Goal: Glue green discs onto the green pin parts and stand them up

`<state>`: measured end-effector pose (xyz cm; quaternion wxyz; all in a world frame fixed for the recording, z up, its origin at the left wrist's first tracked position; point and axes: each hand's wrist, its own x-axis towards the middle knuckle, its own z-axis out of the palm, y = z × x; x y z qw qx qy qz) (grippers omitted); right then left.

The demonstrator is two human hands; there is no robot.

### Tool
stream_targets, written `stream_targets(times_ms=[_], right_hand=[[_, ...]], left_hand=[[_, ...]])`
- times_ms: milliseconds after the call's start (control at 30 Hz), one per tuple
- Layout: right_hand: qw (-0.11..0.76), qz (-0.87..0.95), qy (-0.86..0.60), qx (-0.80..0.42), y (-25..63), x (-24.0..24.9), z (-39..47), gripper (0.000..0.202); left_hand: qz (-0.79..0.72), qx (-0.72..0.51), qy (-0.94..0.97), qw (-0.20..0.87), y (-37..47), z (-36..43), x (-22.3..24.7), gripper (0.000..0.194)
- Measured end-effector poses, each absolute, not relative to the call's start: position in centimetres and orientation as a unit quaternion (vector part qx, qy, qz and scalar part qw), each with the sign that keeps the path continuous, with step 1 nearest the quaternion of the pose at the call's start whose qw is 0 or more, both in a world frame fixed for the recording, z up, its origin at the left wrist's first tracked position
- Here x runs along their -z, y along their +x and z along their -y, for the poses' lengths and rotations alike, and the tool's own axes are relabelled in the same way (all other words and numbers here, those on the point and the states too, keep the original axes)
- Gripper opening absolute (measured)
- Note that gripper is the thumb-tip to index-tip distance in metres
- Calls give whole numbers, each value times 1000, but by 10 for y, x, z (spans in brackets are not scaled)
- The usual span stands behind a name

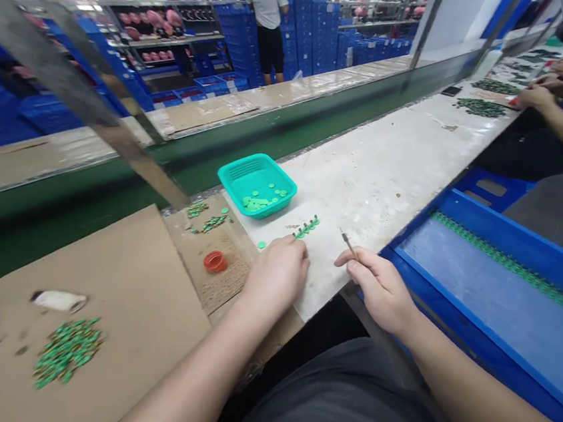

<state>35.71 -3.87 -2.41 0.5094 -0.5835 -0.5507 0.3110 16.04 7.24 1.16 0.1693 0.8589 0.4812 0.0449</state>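
Note:
My right hand [381, 286] grips a thin brush [349, 245] with a light handle and a dark upper end, pointing up over the white table. My left hand [283, 264] rests on the table with its fingers curled; whatever is in them is hidden. Just beyond it runs a short row of small green discs with dark upright parts [308, 227]. One loose green disc [261, 244] lies left of that row. Behind stands a teal tray [285, 205] with several flat green discs inside. To the left is an orange-red cap [215, 261] on cardboard.
Cardboard [132, 274] at left bears piles of small green parts [69, 351] and a whitish bottle [59, 300]. At right, below table height, a blue crate [498, 309] holds a row of green pieces. A co-worker's hands [538, 95] are at the far right; a metal post [100, 116] slants at left.

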Motion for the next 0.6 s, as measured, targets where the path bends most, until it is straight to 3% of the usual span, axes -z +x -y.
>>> stream_targets(times_ms=[167, 333, 400, 500, 600], right_hand=[[506, 553, -584, -311, 352, 33, 44, 42], [535, 579, -530, -313, 345, 25, 45, 37], [554, 570, -487, -361, 343, 17, 47, 27], [542, 536, -394, -513, 337, 5, 47, 31], [501, 512, -297, -631, 327, -6, 41, 32]], left_hand=[[-483, -53, 847, 216, 163, -62, -7, 20], [-501, -140, 806, 281, 118, -34, -9, 25], [-529, -173, 775, 298, 81, -14, -7, 26], [-584, -204, 725, 303, 31, 15, 4, 38], [-601, -268, 715, 236, 6, 36, 22, 35]])
